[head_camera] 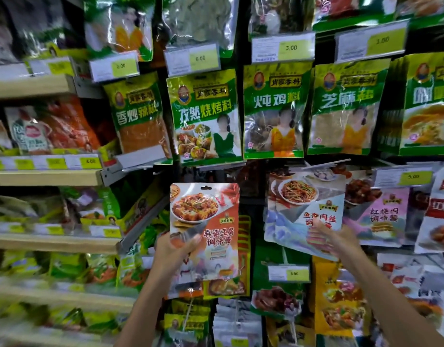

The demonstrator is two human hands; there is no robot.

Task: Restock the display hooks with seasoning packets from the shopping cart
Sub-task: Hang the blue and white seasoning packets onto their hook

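My left hand (174,249) grips an orange-and-white seasoning packet (208,221) with a tofu dish picture, held upright in front of the display, its hang hole at the top. The hook behind it, under the green cumin packet, is mostly hidden by the packet. My right hand (333,237) is blurred, fingers spread, resting against the lower edge of a hanging white-and-blue packet (308,204) with a noodle dish picture. The shopping cart is out of view.
Green spice packets (273,111) hang in a row above, with yellow price tags (291,47). A pink-labelled packet (381,216) hangs to the right. Wooden shelves (46,177) with more packets run along the left. More packets hang below my hands.
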